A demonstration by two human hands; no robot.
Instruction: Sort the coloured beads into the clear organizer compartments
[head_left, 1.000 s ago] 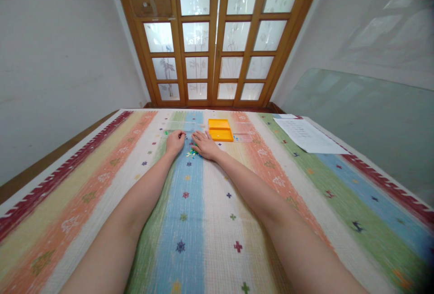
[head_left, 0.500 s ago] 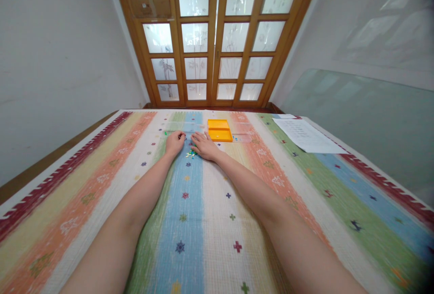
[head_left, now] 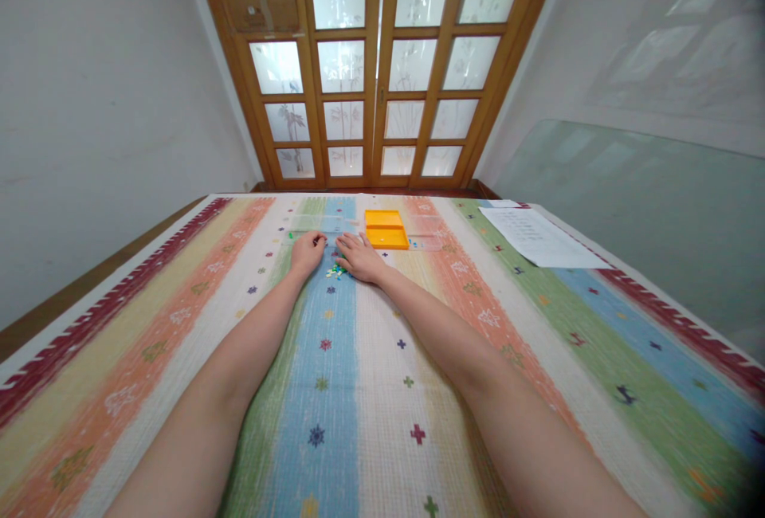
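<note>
My left hand is at the far part of the table with thumb and fingertips pinched together. Whatever it may hold is too small to make out. My right hand lies palm down beside it, its fingers stretched out and slightly apart. Under and next to that palm is a small pile of green, blue and yellowish pieces, partly hidden by the hand. Just beyond the right hand sits an open yellow box. A clear plastic case lies behind the left hand, with a green piece at its near left.
Another clear case with a few blue bits lies right of the yellow box. Printed paper sheets rest on the right of the striped tablecloth. Beyond the table stand glazed wooden doors.
Both hands hold nearly the same pose and place. The whole view has shifted very slightly, and the pile and boxes look unchanged.
</note>
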